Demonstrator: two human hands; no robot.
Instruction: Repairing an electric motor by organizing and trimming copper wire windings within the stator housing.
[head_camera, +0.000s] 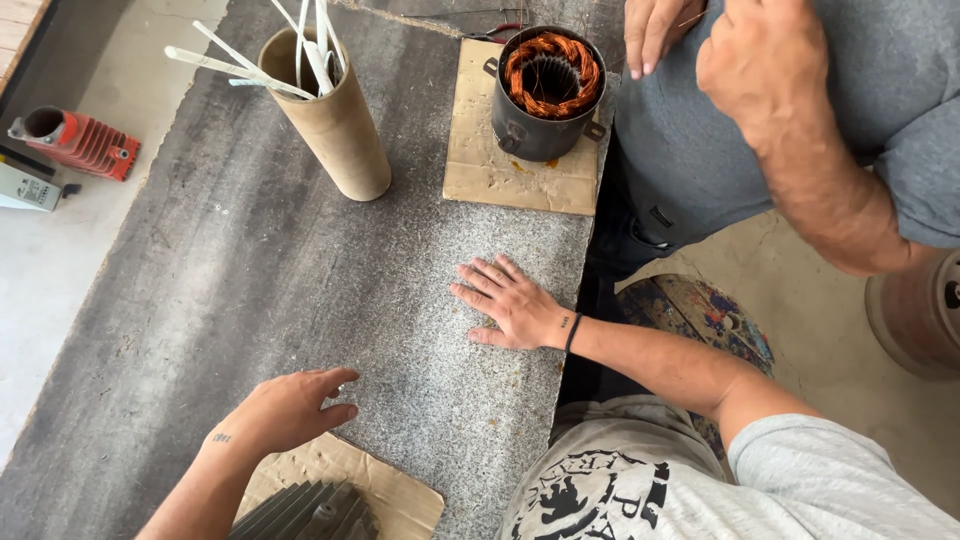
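The right hand is laid flat on the grey bench, fingers spread, nothing held. The left hand is loosely curled and empty beside the cardboard sheet under a finned housing, which could be nudged off the bench edge.

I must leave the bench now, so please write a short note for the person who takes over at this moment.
Left hand: open, empty, above the table beside the finned housing.
Right hand: open, empty, flat on the table.
Wound stator stands on a cardboard pad; another person's hands are next to it.
White strips stand in the cardboard tube.
Done: copper coils sit in the stator. Left: cannot tell.
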